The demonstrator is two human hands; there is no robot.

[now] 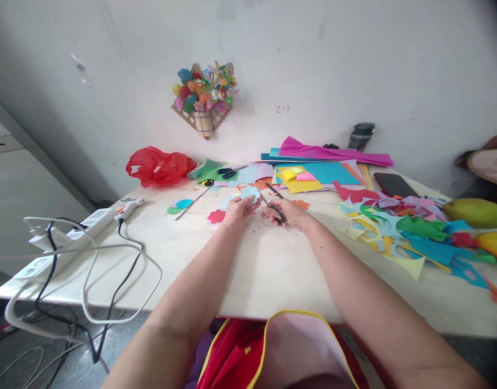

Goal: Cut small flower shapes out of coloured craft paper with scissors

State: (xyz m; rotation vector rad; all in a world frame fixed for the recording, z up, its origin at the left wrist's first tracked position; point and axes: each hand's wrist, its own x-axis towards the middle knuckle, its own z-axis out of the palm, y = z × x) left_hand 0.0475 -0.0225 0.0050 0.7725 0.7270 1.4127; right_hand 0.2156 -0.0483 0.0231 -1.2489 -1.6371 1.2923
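Observation:
My left hand (240, 212) pinches a light blue paper flower (250, 194) above the middle of the table. Dark-handled scissors (277, 214) are in my right hand (291, 213), fingers wrapped through the handles, with the blades pointing up-left beside the flower's right edge. I cannot make out whether the blades touch the paper. A red paper flower (216, 216) lies left of my left hand. Just past my right hand an orange paper flower (300, 205) rests on the table, and small scraps are scattered beneath both hands.
Paper offcuts (394, 232) cover the table's right side, near a phone (394, 185) and a green fruit (474, 213). Coloured sheets (333, 174) and a second pair of scissors (231, 172) lie at the back. A red plastic bag (159, 166) and power strips (65, 243) with loose cables occupy the left.

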